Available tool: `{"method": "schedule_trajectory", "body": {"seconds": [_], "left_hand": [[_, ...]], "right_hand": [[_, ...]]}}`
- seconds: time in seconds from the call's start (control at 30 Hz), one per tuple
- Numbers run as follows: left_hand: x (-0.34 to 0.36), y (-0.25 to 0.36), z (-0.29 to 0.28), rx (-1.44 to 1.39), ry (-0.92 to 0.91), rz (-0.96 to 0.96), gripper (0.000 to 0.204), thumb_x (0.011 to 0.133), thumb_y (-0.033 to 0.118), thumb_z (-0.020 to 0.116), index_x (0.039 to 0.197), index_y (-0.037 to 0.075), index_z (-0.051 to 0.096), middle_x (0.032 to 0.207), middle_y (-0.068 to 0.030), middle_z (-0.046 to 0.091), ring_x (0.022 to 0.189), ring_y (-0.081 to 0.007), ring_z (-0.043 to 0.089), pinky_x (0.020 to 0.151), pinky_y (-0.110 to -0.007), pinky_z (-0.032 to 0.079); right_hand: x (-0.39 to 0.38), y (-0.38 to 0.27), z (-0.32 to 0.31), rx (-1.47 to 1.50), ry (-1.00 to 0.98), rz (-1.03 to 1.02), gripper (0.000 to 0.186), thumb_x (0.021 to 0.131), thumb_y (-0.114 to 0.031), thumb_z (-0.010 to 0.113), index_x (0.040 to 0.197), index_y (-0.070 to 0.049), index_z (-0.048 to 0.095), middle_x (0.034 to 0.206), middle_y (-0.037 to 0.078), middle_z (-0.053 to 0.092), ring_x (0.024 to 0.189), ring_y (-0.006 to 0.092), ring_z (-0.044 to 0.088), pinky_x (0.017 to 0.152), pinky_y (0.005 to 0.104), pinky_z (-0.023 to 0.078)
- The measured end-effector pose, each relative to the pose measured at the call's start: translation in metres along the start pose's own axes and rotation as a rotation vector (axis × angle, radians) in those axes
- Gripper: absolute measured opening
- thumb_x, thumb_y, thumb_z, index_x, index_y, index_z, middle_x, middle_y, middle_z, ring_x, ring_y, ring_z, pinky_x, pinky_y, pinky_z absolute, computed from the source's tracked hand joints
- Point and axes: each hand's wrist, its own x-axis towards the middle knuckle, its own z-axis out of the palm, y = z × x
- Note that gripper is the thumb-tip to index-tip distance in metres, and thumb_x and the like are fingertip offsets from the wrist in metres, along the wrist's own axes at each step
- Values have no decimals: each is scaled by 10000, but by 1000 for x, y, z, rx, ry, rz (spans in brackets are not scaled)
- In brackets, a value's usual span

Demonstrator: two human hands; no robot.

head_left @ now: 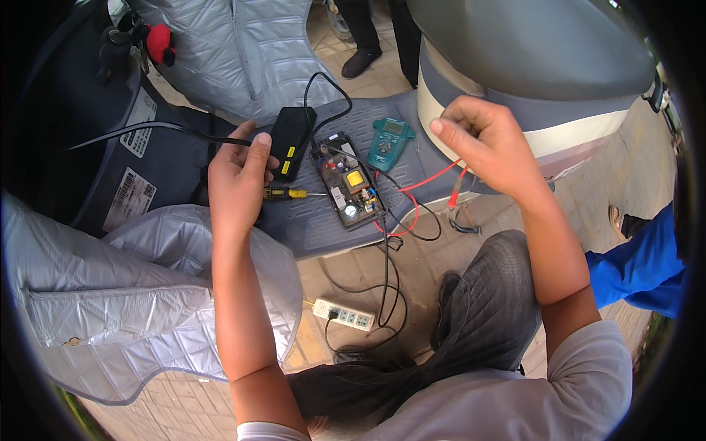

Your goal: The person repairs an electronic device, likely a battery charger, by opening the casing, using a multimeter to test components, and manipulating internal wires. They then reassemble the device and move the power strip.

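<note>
My left hand (239, 176) is closed, thumb and fingers pinching a thick black cable (176, 128) that runs in from the left. Beside it lies a black case cover (293, 145) with yellow labels. A yellow-and-black screwdriver (285, 193) rests just below, its shaft pointing at an opened charger (349, 182) with its circuit board bare. My right hand (485, 143) is raised on the right, closed on a red test lead (434, 176); a red clip (454, 197) dangles beneath it. Between the charger and the scooter seat base lies a teal multimeter (392, 143).
These things lie on a scooter's grey footboard (301, 228). A white power strip (343, 314) with a plug and tangled black cords is on the paving. Silver quilted covers (132, 287) hang at left. Other people's legs (362, 33) and a blue garment (638, 261) are nearby.
</note>
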Motion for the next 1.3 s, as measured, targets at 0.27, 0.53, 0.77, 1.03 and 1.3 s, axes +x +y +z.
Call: {"method": "schedule_trajectory", "body": {"seconds": [0.27,0.53,0.77,1.03,1.3], "left_hand": [[9,-37,-5,306,-403,89,615,839,126,743,1387,-49,526,1080,-132,685,901,-167,643,815,-301,516],[15,-63,11,616,-573,124,648,798,117,760,1369,-67,514,1132,-213,688,1025,-295,679,905,-365,501],[9,-88,17,647,-603,81,948,726,305,852,1501,17,388,1548,-196,394,1438,-360,353,1159,-445,325],[11,-93,17,674,-606,85,997,710,368,861,1525,61,375,1562,-163,392,1445,-345,352,1151,-485,323],[10,-88,19,624,-588,173,937,700,272,853,1458,-59,414,1462,-260,471,1354,-418,416,1134,-417,351]], "right_hand": [[16,25,35,-329,-249,-267,165,851,-129,699,905,18,648,912,180,667,899,387,640,779,481,498],[79,32,112,-101,-520,-256,251,853,-144,732,1041,19,697,931,176,684,855,360,659,774,428,521],[84,33,138,-290,-382,-463,216,863,-142,715,999,24,694,952,199,699,875,400,667,743,442,534],[79,24,134,-250,-340,-384,128,879,-89,666,938,25,674,875,229,681,849,442,645,730,488,511],[83,26,134,-190,-310,-510,166,871,-128,697,915,27,657,836,228,674,820,437,651,697,480,503]]}}
